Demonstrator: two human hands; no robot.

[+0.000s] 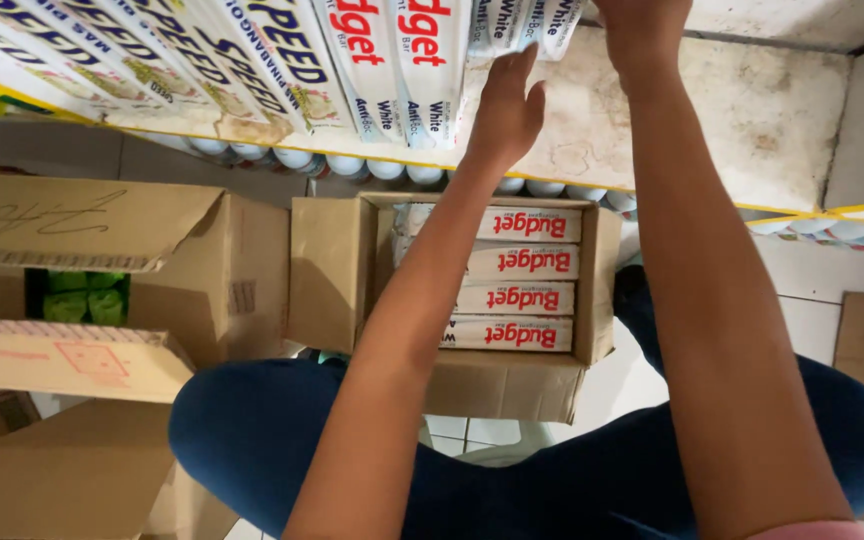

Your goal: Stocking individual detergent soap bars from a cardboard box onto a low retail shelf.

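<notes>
Far left we've got a brown carton (102,290) with green packs (87,300) inside, middle open carton (497,290) of long white red-lettered bars (517,300), our left hand (507,110) flat, fingers spread against shelved white bars (392,60), right hand (642,25) up top, grip can't tell.

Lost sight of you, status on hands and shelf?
Left hand open against white bar packs on shelf. Right hand up there, grip unclear. Open carton below, nothing blocking.

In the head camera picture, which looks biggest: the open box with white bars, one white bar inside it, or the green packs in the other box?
1. Open cardboard box, biggest.
2. One white bar inside it.
3. Green packs, smallest showing, but partly hidden by a flap, so their true size is unsure.
</notes>
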